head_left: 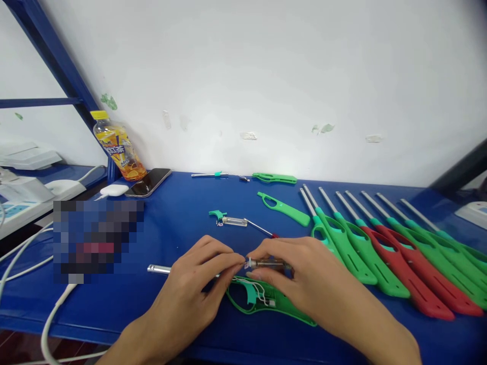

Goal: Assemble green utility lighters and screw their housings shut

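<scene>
My right hand (300,279) pinches a small clear gas-tank insert (268,263) of a stick lighter, held just above an open green lighter shell (266,301) lying on the blue table. My left hand (198,284) has its fingertips pressed together at the insert's left end, over thin white wires (247,281) and a metal nozzle tube (158,269) that sticks out to the left. A teal trigger (251,293) sits inside the shell.
A row of several assembled green and red stick lighters (388,258) lies at the right. Loose parts sit farther back: another insert with teal trigger (236,221), green shell halves (283,208). A drink bottle (117,147), phone (149,182) and white cables (57,314) are at the left.
</scene>
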The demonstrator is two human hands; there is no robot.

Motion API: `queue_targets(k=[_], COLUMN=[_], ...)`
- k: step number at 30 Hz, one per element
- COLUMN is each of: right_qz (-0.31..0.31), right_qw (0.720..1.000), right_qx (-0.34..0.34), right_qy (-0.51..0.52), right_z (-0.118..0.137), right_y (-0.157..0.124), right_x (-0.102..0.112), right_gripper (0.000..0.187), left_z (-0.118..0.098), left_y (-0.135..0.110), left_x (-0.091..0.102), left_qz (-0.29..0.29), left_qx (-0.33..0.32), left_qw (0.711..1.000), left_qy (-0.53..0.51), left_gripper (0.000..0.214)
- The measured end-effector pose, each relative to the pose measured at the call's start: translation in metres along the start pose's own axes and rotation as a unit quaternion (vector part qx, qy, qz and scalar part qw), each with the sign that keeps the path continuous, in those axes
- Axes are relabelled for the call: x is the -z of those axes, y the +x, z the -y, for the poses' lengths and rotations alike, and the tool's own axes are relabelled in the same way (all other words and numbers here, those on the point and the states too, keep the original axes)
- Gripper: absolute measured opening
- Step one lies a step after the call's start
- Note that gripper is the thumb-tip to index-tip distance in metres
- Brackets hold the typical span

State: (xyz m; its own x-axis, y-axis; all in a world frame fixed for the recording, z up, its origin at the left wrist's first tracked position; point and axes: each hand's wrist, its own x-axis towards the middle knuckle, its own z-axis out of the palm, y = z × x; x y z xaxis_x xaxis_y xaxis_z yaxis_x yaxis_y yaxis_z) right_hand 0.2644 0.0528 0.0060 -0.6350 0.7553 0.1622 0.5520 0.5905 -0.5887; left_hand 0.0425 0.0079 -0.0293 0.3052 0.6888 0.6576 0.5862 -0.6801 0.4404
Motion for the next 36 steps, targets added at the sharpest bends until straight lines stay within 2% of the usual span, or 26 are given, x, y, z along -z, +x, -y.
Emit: queue_targets(k=[25,31,36], right_qz=[-0.005,-0.003,-0.015], right_qw=[0.998,1.000,1.000], right_qx=[0.040,0.007,-0.006], right_qy=[-0.043,0.016,0.012], right_z=[0.001,0.002,-0.001], right_y=[0.000,0.001,0.001], right_x=[-0.004,0.004,0.010], right_gripper=[0.006,0.016,0.009], left_z=[-0.002,-0.006,-0.005], left_y=[0.000,0.001,0.001], left_x=[-0.001,0.000,-0.001], left_qz=[0.010,-0.007,-0.032], left_qx=[0.001,0.015,0.034], left_qw=[1.000,1.000,0.999], left_qy=[-0.011,0.007,0.026], left_gripper=[0.024,0.023,0.018])
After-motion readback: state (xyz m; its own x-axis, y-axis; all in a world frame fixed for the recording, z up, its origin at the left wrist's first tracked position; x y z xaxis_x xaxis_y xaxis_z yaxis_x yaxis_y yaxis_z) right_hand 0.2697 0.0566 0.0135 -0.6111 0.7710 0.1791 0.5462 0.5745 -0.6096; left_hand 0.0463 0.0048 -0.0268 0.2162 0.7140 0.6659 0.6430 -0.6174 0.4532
